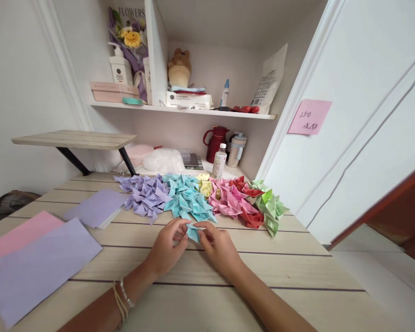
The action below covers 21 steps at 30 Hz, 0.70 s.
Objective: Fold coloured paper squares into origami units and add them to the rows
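Note:
Between my two hands is a small folded piece of light blue paper [193,233], just above the table in front of the paper piles. My left hand [171,242] pinches its left edge with thumb and forefinger. On the right edge, my right hand [217,244] grips it the same way, fingers curled. Right behind the hands lies a heap of light blue folded paper pieces [188,198]. Beside it are a purple heap [147,193], a small yellow group [204,185], a pink heap [230,200], red pieces [252,218] and green pieces [271,207].
Purple sheets [44,265] and a pink sheet [24,233] lie at the left, near a smaller purple stack [95,206]. A raised wooden stand [76,139] rises at the back left. Behind the heaps are a bottle [219,162], a red jug [216,144] and shelves [186,109].

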Available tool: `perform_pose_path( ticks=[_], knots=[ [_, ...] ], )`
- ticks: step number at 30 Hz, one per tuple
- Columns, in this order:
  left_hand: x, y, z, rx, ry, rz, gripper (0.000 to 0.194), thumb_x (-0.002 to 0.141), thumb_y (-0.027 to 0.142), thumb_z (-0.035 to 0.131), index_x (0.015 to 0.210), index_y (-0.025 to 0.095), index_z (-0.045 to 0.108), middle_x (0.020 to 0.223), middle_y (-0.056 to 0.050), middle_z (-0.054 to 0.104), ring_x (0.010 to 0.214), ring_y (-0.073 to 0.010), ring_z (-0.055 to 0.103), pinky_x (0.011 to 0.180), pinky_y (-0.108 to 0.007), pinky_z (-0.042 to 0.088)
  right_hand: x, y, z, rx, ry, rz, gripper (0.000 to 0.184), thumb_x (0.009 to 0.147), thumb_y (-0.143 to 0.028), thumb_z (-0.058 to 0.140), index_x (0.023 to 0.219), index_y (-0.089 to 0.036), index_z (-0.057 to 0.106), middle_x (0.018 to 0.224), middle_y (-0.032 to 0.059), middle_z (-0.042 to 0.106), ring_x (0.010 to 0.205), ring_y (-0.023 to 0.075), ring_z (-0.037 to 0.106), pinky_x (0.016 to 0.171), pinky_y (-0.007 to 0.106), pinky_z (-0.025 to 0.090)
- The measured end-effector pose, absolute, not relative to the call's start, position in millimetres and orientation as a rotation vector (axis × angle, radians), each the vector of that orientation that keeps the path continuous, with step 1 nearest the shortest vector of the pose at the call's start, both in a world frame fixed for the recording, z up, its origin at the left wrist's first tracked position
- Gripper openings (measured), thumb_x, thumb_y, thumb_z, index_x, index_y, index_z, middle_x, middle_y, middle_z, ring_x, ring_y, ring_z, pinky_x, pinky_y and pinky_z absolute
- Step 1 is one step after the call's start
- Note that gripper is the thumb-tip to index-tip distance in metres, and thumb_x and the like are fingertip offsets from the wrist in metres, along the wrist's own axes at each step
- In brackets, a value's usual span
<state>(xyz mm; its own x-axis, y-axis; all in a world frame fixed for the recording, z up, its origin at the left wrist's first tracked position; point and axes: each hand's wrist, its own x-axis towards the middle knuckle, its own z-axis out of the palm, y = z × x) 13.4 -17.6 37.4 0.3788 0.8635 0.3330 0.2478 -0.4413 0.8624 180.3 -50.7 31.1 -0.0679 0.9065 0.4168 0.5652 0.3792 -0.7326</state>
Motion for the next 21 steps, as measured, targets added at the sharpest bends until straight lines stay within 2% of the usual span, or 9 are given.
perform_pose_path(
  ticks=[4,9,15,19,21],
  knots=[
    [12.5,-17.6,34.9,1.769,0.887,1.076,0.01,0.077,0.021,0.054,0.087,0.019,0.056,0.082,-0.003,0.062,0.075,-0.0174,0.062,0.069,-0.027,0.05,176.4,-47.4,27.0,-1.205,-1.534,0.716,0.019,0.081,-0.024,0.046,0.093,-0.016,0.058,0.052,-0.0033,0.053,0.045,0.0112,0.047,0.044,0.02,0.031],
    [12.3,-14.8,33.9,1.565,0.762,0.986,0.017,0.078,0.025,0.057,0.092,0.017,0.06,0.087,-0.006,0.065,0.079,-0.0185,0.064,0.074,-0.029,0.051,175.4,-44.4,26.4,-1.018,-1.339,0.946,0.01,0.076,-0.022,0.05,0.084,-0.017,0.054,0.059,-0.0023,0.057,0.056,0.0125,0.056,0.051,0.02,0.04],
    [13.3,-5.1,25.2,1.505,0.876,1.11,0.017,0.068,0.025,0.069,0.08,0.015,0.062,0.071,-0.003,0.065,0.069,-0.0165,0.063,0.063,-0.024,0.05,178.1,-48.3,34.8,-1.085,-1.396,0.915,0.013,0.073,-0.022,0.057,0.085,-0.016,0.061,0.076,0.0043,0.065,0.067,0.0156,0.061,0.059,0.024,0.046],
    [12.5,-8.2,30.2,1.738,0.907,1.108,0.02,0.071,0.025,0.066,0.09,0.018,0.065,0.075,-0.004,0.066,0.07,-0.017,0.062,0.065,-0.026,0.049,181.0,-48.4,38.4,-1.152,-1.436,0.854,0.024,0.074,-0.03,0.062,0.094,-0.017,0.063,0.083,0.0062,0.068,0.072,0.0177,0.062,0.061,0.026,0.047],
    [12.3,-11.3,34.8,1.884,0.932,1.075,0.015,0.074,0.027,0.062,0.084,0.019,0.068,0.075,-0.004,0.065,0.069,-0.0168,0.061,0.063,-0.025,0.048,181.9,-47.7,38.2,-1.166,-1.459,0.858,0.023,0.073,-0.033,0.063,0.088,-0.016,0.066,0.079,0.0057,0.068,0.07,0.0175,0.061,0.061,0.026,0.046]
  ],
)
